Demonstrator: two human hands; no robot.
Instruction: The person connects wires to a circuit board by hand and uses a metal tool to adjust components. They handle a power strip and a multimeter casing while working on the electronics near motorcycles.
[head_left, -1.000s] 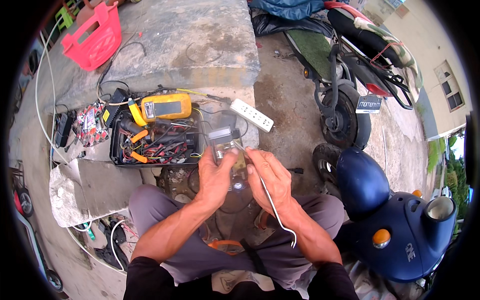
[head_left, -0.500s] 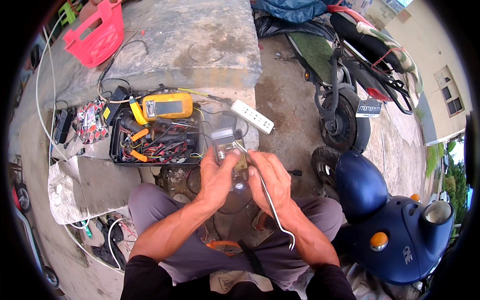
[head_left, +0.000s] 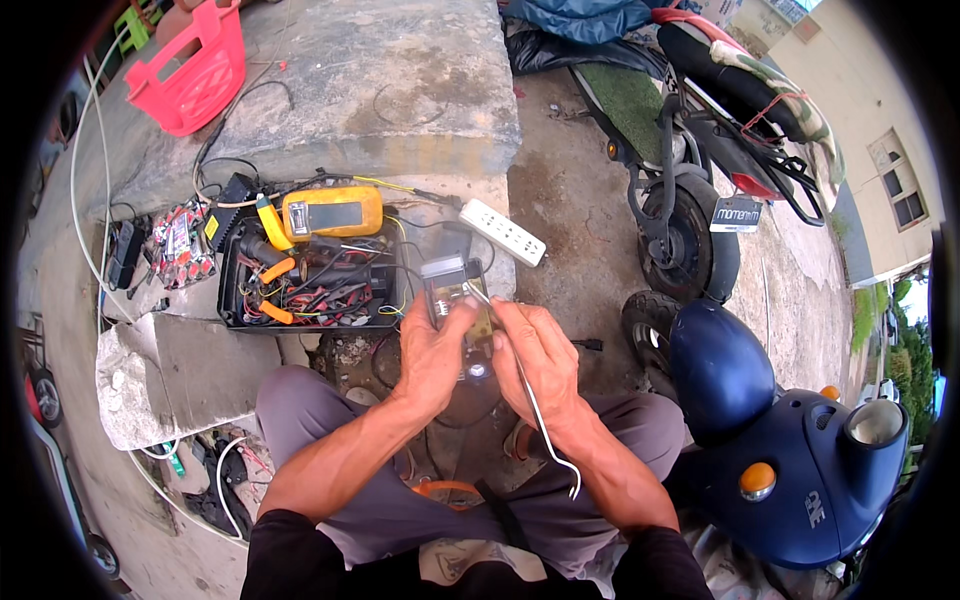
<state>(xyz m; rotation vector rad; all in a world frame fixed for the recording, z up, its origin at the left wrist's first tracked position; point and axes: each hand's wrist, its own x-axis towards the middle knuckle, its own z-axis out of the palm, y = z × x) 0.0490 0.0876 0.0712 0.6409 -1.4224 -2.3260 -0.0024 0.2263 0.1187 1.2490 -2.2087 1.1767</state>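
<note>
My left hand (head_left: 433,352) grips a small electronic module with a circuit board (head_left: 452,292), holding it above my knees. Against the same module my right hand (head_left: 533,358) pinches a thin grey metal rod (head_left: 530,400) whose hooked end hangs down by my right wrist. The rod's upper tip rests at the board. Both hands touch each other around the module.
A black tray of wires and orange-handled tools (head_left: 310,285) lies ahead on the left, with a yellow multimeter (head_left: 332,212) behind it. A white power strip (head_left: 502,231) lies on the concrete ledge. A red basket (head_left: 195,70) stands far left. A blue scooter (head_left: 790,440) is close on my right.
The hands stay on the module, shifting only slightly; the rod's hooked end has swung a little.
</note>
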